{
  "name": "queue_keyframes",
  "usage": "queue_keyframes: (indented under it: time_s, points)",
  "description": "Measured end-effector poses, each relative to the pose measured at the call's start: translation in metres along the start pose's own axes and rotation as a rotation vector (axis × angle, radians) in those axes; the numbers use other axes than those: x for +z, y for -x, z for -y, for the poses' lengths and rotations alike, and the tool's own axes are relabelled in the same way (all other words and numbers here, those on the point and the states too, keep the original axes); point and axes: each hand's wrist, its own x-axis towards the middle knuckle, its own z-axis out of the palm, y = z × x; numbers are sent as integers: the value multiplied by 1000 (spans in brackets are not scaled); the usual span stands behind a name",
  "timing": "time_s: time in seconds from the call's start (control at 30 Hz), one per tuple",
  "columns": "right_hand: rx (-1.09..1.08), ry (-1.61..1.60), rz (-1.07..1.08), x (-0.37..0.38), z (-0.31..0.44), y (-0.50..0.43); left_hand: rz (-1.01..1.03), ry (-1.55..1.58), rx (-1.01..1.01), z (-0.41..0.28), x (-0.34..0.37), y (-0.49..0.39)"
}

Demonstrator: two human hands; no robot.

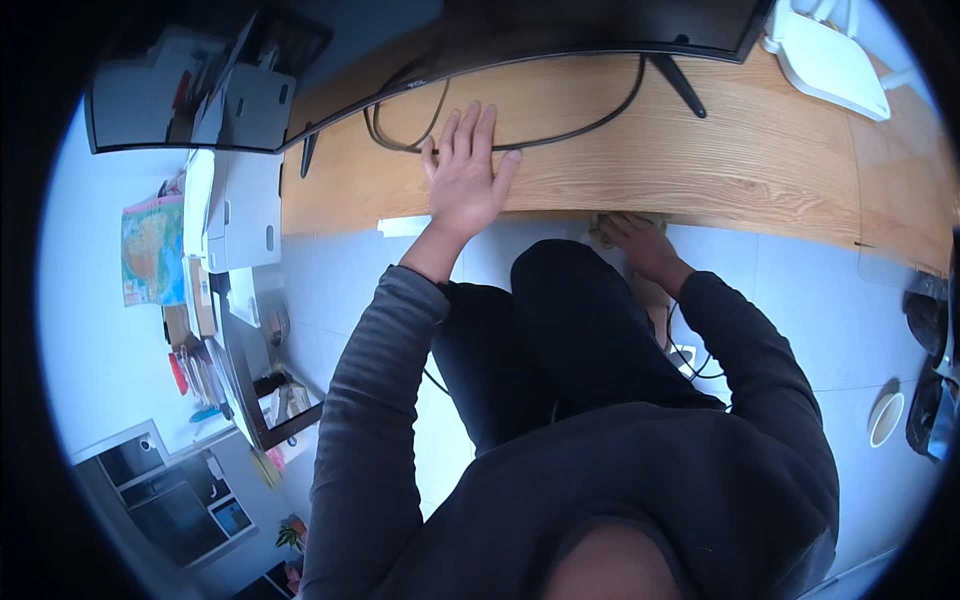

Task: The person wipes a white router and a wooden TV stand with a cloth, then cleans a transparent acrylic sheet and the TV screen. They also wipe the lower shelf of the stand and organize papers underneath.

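My left hand (pixel 466 176) rests palm down with its fingers spread on the wooden top of a low cabinet (pixel 712 165). Its fingers lie by a black cable (pixel 570 135) that loops out from under the television (pixel 540 30). Lower down, at the cabinet's front, my right hand (pixel 637 244) is on a yellowish-green cloth (pixel 658 220), pressed up near the underside of the top edge. Part of the cloth is hidden under the fingers.
The television's black foot (pixel 679 86) stands on the top at the right, near a white router (pixel 829 64). A clear sheet (pixel 900 180) overhangs the right end. At left stands a white printer (pixel 251 214). A pale bin (pixel 886 420) and a cable (pixel 682 349) are on the floor.
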Motion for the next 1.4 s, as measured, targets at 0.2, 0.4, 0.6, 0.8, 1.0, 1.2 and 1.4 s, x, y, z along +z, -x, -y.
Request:
queue_keyframes:
  time_s: [0.2,0.4,0.6,0.8,1.0,1.2,1.4]
  points:
    - [-43,-47,-53,18,37,-59,-1,-24,3,0,1,1]
    - [-127,-533,-166,20,95,-156,-25,4,29,3,3,2]
    - [4,-908,17,49,112,-190,-50,30,59,3,1,0]
    - [-227,32,-133,36,56,-110,-49,54,53,3,1,2]
    - [-221,144,-152,20,16,-46,-43,52,39,4,5,1]
    - [-200,19,-186,34,62,-101,-35,29,36,3,3,2]
    - [-269,-45,-271,45,65,-111,-2,73,25,1,-1,0]
